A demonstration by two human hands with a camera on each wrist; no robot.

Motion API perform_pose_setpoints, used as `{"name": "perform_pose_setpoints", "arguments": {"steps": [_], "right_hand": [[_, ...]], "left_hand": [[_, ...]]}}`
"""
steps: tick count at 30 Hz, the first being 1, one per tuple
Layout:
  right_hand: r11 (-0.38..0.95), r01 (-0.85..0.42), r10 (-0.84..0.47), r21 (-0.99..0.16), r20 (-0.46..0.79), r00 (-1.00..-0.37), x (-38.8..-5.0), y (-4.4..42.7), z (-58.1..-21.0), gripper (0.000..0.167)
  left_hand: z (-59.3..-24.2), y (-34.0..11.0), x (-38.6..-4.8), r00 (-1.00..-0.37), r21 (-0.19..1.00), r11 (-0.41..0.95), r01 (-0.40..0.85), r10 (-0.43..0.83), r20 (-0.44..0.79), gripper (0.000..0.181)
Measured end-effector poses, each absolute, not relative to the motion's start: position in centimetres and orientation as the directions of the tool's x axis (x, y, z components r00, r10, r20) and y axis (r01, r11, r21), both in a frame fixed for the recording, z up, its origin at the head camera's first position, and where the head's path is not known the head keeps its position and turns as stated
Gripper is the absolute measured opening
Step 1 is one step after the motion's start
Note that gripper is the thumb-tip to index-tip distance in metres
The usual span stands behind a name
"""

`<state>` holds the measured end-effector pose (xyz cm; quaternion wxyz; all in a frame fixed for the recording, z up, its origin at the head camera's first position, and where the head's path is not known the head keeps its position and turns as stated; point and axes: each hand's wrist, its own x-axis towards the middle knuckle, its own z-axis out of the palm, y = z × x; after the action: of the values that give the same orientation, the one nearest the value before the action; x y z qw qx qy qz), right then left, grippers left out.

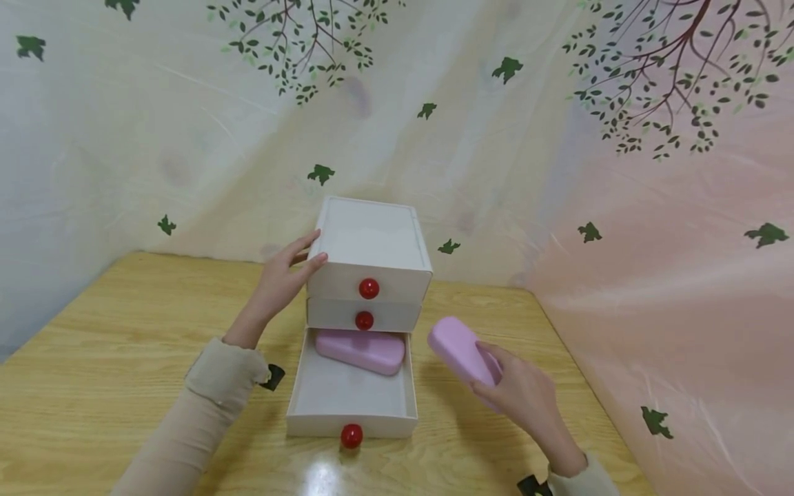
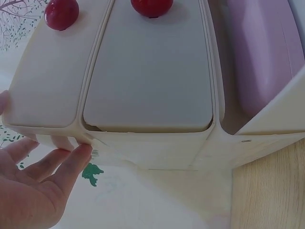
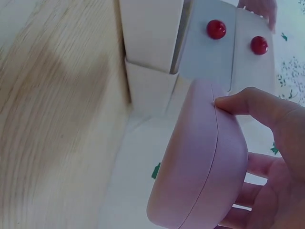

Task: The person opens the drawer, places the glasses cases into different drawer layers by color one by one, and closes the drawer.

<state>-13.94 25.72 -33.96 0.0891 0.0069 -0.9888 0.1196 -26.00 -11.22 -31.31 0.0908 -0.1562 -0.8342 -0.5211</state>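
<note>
A small white drawer unit (image 1: 372, 234) with three drawers and red ball knobs stands on the table. My left hand (image 1: 279, 282) rests on its upper left side, with fingers along the side wall and the thumb by the front top corner. The bottom drawer (image 1: 347, 399) is pulled out, and a pink glasses case (image 1: 362, 350) lies slanted at its back. To the right of the drawer, my right hand (image 1: 524, 389) grips a second pink glasses case (image 1: 462, 351) above the table. A closed seam runs along this case in the right wrist view.
The upper two drawers, with red knobs (image 1: 369, 288), are closed. The wooden table (image 1: 124, 358) meets a pale wall covering (image 1: 248, 172) with printed leaves and branches behind, and a pinkish one on the right.
</note>
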Motion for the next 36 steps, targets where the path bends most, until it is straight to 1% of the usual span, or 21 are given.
{"name": "perform_pose_setpoints", "arguments": {"steps": [10,19,28,36], "right_hand": [[0.971,-0.099,-0.057,-0.219,0.19,-0.98,-13.0,23.9,-33.1,0.063],[0.957,-0.173,-0.126,-0.234,0.205,-0.971,-12.6,21.8,-33.0,0.06],[0.94,-0.262,-0.209,-0.22,0.237,-0.949,-12.9,20.1,-33.5,0.058],[0.929,-0.313,-0.269,-0.199,0.218,-0.938,-13.5,18.8,-33.9,0.057]], "left_hand": [[-31.2,-11.3,-26.0,-0.937,0.843,0.409,0.35,0.16,0.312,0.059],[-31.2,-11.3,-26.1,-0.935,0.848,0.394,0.354,0.16,0.316,0.059],[-31.2,-11.3,-26.1,-0.939,0.851,0.397,0.343,0.156,0.306,0.059],[-31.2,-11.3,-26.0,-0.94,0.855,0.393,0.339,0.164,0.298,0.06]]}}
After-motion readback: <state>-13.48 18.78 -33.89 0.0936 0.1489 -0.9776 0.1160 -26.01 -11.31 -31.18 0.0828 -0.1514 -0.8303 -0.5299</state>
